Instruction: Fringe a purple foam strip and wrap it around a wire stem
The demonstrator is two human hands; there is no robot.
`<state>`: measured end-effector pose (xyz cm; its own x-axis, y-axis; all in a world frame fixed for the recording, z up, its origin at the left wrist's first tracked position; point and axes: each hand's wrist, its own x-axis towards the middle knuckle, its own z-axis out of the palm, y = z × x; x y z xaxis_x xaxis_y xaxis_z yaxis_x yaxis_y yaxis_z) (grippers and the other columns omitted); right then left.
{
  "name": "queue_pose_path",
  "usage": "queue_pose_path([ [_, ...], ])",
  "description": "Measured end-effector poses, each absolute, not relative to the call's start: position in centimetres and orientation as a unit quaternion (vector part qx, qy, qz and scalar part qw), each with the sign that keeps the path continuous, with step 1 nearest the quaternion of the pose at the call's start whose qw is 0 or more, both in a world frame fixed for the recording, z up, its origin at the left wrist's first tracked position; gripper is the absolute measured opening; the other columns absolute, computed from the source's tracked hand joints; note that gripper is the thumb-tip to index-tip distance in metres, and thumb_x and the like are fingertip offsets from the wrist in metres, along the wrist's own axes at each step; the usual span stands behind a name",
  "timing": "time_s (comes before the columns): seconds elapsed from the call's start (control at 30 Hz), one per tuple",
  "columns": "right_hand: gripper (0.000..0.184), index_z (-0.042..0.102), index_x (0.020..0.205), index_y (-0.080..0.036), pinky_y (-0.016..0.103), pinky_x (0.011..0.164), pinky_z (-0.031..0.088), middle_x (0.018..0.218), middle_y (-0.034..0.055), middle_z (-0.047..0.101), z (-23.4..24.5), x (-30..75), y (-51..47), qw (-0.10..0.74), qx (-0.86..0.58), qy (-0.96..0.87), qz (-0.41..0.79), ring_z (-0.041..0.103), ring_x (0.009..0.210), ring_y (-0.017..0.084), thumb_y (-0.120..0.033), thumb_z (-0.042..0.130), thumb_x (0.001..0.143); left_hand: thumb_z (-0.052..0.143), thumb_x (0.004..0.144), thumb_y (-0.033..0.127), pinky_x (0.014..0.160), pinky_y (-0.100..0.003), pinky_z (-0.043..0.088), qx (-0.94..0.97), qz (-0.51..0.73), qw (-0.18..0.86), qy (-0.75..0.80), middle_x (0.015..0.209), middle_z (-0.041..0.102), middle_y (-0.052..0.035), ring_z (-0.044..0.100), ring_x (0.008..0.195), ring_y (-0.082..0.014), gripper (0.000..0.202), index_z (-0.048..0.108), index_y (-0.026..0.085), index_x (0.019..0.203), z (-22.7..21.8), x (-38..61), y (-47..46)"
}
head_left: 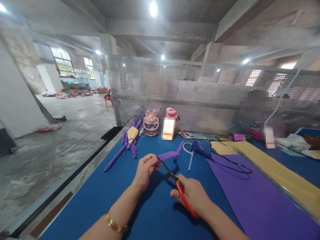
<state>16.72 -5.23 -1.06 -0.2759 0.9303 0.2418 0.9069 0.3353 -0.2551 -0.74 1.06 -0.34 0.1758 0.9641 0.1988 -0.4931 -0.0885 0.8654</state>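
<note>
My left hand [148, 168] pinches one end of a narrow purple strip [172, 154], which bends upward at its far end. Scissors with red handles [185, 200] are gripped in my right hand [193, 193]. Their dark blades reach up and left to the strip beside my left fingertips, and look nearly closed. Beyond the strip, a blue glue gun [202, 151] lies with a pale glue stick [191, 161] and a clear ring [187, 147] next to it. On the right, a large purple sheet [252, 190] is spread over the blue table [105, 196].
Purple braided stems with a yellow wrap [132, 134] lie at the back left. A pink bear-eared container [151, 123] and a pink bottle [172, 113] stand before a perforated metal screen [210, 96]. Yellow sheets [270, 163] lie at right. The glue gun's black cord [237, 163] loops over the purple sheet.
</note>
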Motion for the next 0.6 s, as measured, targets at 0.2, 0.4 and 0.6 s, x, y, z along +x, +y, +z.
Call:
queue_pose_path([
  [0.2, 0.016, 0.044, 0.073, -0.022, 0.023, 0.045, 0.018, 0.053, -0.0049, 0.057, -1.05, 16.80, -5.26, 0.170, -0.583, -0.794, 0.030, 0.054, 0.048, 0.015, -0.033, 0.054, 0.078, 0.060, 0.067, 0.024, 0.054, -0.021, 0.036, 0.449, 0.575, 0.616, 0.296, 0.058, 0.058, -0.0012, 0.050, 0.056, -0.0110, 0.012, 0.061, 0.014, 0.062, 0.01, -0.79, 1.10],
  [0.4, 0.017, 0.044, 0.072, -0.022, 0.023, 0.044, 0.018, 0.052, -0.0051, 0.056, -0.94, 16.81, -5.22, 0.174, -0.581, -0.795, 0.029, 0.053, 0.047, 0.014, -0.035, 0.054, 0.078, 0.056, 0.070, 0.027, 0.055, -0.022, 0.037, 0.473, 0.577, 0.598, 0.294, 0.057, 0.059, -0.0019, 0.047, 0.051, -0.0104, 0.017, 0.062, 0.014, 0.060, 0.03, -0.85, 1.10],
  [0.6, 0.016, 0.045, 0.073, -0.022, 0.023, 0.045, 0.019, 0.053, -0.0046, 0.057, -0.88, 16.73, -5.25, 0.173, -0.579, -0.797, 0.026, 0.055, 0.049, 0.015, -0.034, 0.054, 0.078, 0.060, 0.070, 0.033, 0.051, -0.020, 0.033, 0.465, 0.583, 0.600, 0.291, 0.055, 0.057, -0.0009, 0.050, 0.055, -0.0112, 0.022, 0.061, 0.014, 0.060, -0.06, -0.72, 1.12],
])
